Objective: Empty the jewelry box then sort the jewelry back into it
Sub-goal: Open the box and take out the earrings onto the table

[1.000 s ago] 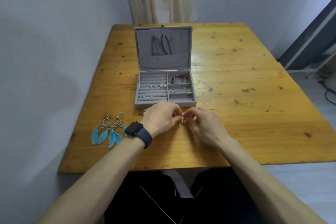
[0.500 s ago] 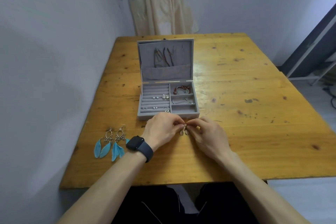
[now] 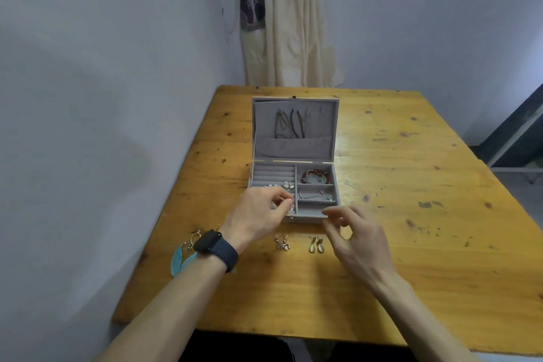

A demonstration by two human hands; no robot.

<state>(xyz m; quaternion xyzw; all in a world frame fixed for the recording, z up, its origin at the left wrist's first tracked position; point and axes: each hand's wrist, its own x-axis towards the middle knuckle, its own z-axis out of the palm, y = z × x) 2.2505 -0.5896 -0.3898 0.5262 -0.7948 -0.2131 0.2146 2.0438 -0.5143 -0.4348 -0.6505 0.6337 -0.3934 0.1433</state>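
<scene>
Soft dim light, table [image 3: 411,258] glare, blurred hands, warped edges.

Jewelry box [image 3: 293,147] 7 o'clock corner hidden under left hand [image 3: 258,214], item at its fingertips [image 3: 287,203] too small to tell — feather earrings [image 3: 179,258] at 8 o'clock part-covered by watch [image 3: 210,242], right hand [image 3: 358,241] blurred.

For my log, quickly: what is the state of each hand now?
Left hand: pinches a small silver earring over the grey felt box.
Right hand: open, empty.
</scene>
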